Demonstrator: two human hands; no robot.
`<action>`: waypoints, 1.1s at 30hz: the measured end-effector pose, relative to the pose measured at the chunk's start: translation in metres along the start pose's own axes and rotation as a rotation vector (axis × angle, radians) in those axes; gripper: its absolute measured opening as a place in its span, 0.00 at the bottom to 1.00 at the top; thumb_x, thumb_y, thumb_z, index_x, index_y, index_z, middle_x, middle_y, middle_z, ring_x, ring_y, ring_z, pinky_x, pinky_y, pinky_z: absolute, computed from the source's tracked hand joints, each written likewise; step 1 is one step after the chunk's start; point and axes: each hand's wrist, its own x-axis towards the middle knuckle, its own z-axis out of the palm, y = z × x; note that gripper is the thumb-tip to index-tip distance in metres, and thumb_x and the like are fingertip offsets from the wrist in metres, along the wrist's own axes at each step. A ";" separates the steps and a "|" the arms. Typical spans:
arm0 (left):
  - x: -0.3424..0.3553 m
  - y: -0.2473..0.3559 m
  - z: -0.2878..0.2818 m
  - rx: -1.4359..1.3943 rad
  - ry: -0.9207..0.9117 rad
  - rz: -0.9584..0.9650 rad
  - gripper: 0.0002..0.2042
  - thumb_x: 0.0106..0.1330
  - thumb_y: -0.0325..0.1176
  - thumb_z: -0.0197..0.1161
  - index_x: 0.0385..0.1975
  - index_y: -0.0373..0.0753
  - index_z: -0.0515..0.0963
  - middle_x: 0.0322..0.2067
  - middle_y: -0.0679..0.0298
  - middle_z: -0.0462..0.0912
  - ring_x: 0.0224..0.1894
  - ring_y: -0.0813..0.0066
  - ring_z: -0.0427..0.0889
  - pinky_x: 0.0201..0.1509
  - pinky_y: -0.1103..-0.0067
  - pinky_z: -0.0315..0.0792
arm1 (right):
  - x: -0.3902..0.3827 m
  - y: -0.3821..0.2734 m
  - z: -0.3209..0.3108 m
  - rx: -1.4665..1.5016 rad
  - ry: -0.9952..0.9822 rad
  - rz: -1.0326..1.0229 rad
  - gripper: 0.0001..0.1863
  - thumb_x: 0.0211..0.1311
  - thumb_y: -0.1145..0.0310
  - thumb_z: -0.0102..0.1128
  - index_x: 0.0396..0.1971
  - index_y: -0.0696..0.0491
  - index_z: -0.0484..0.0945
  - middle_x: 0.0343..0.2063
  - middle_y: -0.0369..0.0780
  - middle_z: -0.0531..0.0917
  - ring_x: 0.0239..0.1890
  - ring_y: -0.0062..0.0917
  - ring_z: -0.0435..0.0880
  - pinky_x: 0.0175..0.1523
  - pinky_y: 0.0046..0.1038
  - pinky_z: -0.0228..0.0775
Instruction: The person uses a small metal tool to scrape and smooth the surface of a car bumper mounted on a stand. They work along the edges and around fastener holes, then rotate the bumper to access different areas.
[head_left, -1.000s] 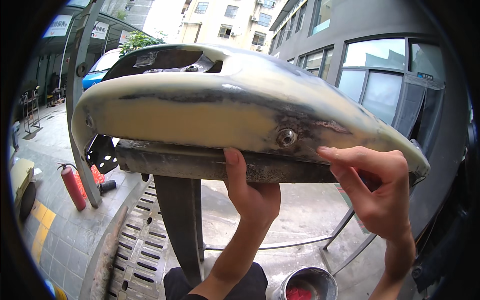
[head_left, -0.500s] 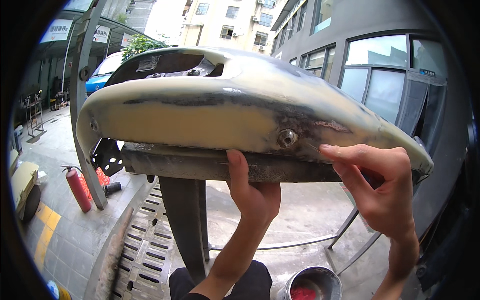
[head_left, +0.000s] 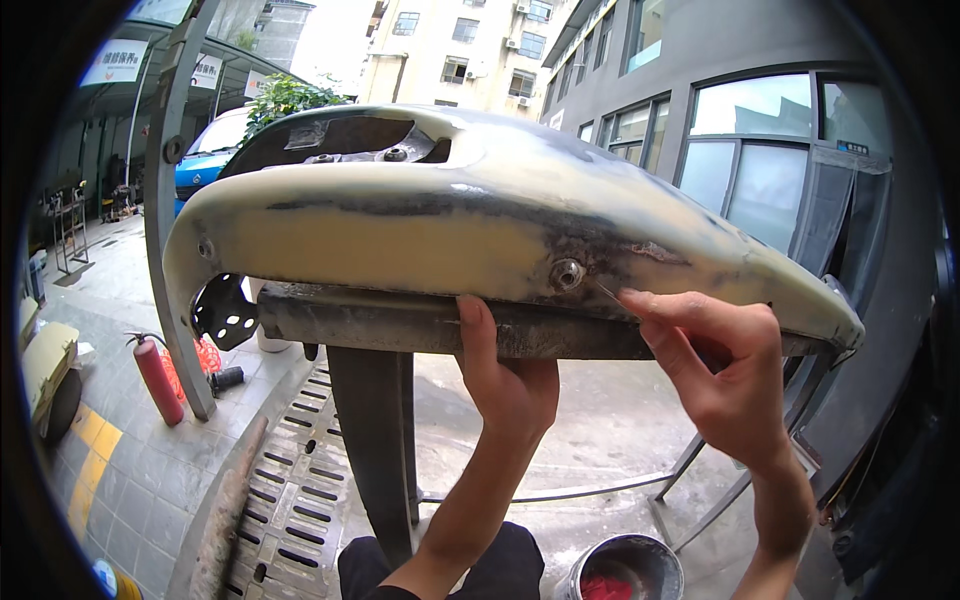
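A large curved vehicle body panel (head_left: 400, 245), patched in tan filler with dark bare areas, lies across the view. My left hand (head_left: 510, 390) grips the dark strip (head_left: 370, 318) along its lower edge, thumb in front and fingers hidden behind. A round metal fastener (head_left: 567, 274) sits in a dark, scraped patch of the panel. Just right of it, my right hand (head_left: 725, 365) pinches a thin, pale, pointed sliver (head_left: 608, 293) between thumb and forefinger. The sliver's tip points toward the fastener; whether it touches the panel I cannot tell.
A dark metal post (head_left: 370, 440) stands under the panel, beside a slotted drain grate (head_left: 290, 480). At lower right is a bucket (head_left: 660, 570) with something red inside. A red fire extinguisher (head_left: 156, 378) stands at left, near a tall pole (head_left: 165, 230).
My right hand has shifted left with the sliver, nearer the fastener. My left hand keeps its grip on the lower edge. The panel appears slightly shifted in view.
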 end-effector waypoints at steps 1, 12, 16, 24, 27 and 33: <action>-0.001 0.001 0.001 0.006 -0.006 0.006 0.25 0.72 0.52 0.50 0.63 0.45 0.63 0.58 0.66 0.70 0.61 0.69 0.69 0.65 0.66 0.63 | -0.004 0.003 0.007 0.021 0.067 -0.019 0.12 0.60 0.83 0.59 0.43 0.58 0.84 0.19 0.34 0.80 0.22 0.07 0.69 0.25 0.13 0.62; 0.000 0.003 0.001 -0.134 0.057 -0.090 0.22 0.73 0.51 0.50 0.57 0.41 0.68 0.50 0.63 0.76 0.51 0.69 0.76 0.56 0.69 0.71 | -0.032 0.010 0.116 0.201 0.689 0.000 0.20 0.56 0.87 0.55 0.49 0.59 0.81 0.28 0.46 0.86 0.30 0.18 0.84 0.35 0.17 0.72; -0.002 0.013 0.001 0.014 -0.022 -0.094 0.23 0.73 0.52 0.49 0.57 0.42 0.68 0.50 0.63 0.76 0.49 0.71 0.76 0.54 0.71 0.72 | -0.026 0.000 0.143 0.253 0.836 0.061 0.19 0.56 0.86 0.56 0.49 0.59 0.81 0.27 0.45 0.86 0.29 0.20 0.84 0.36 0.19 0.73; -0.004 0.020 0.002 0.032 -0.105 -0.181 0.26 0.72 0.56 0.49 0.60 0.42 0.66 0.52 0.64 0.74 0.50 0.73 0.75 0.55 0.74 0.70 | -0.004 -0.011 0.156 0.282 0.975 0.050 0.15 0.66 0.81 0.53 0.51 0.60 0.80 0.38 0.42 0.86 0.37 0.15 0.80 0.43 0.17 0.70; -0.003 0.021 0.001 0.003 -0.116 -0.217 0.27 0.72 0.56 0.49 0.60 0.42 0.65 0.52 0.64 0.74 0.51 0.73 0.75 0.55 0.74 0.71 | -0.010 -0.019 0.160 0.279 0.992 0.155 0.15 0.65 0.80 0.54 0.50 0.60 0.80 0.36 0.40 0.86 0.34 0.14 0.79 0.39 0.16 0.69; -0.001 0.022 -0.008 -0.023 -0.147 -0.252 0.26 0.72 0.55 0.50 0.59 0.41 0.66 0.51 0.63 0.75 0.51 0.71 0.76 0.56 0.72 0.71 | -0.019 -0.019 0.175 0.304 1.012 0.196 0.15 0.64 0.81 0.54 0.49 0.60 0.81 0.32 0.38 0.86 0.27 0.10 0.74 0.32 0.14 0.65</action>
